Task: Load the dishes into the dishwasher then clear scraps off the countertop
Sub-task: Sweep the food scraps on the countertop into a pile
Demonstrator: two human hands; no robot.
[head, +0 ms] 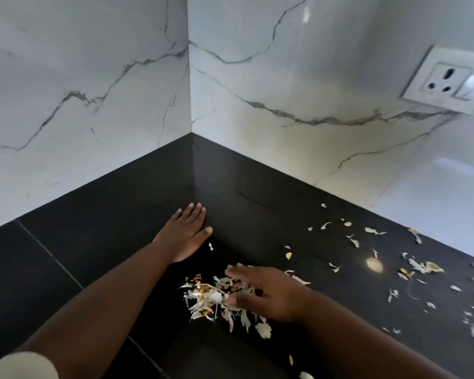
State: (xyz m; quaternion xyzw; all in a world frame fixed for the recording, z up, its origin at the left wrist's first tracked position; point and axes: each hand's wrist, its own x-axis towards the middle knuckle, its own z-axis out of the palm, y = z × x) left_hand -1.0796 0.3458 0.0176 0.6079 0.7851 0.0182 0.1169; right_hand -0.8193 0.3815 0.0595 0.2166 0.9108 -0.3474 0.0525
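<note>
Head view: The left hand (pixel 188 232) lies flat on the black tabletop (pixel 99 242) near the wall corner, fingers straight, holding nothing. The right hand (pixel 260 292) rests with spread fingers on a gathered pile of scraps (pixel 211 299); the motion blur leaves it unclear whether any scrap is pinched, though the fingers appear relaxed. The pile lies between both hands, nearer the right. Loose scraps (pixel 419 266) are scattered to the right, below a wall socket (pixel 446 80).
</note>
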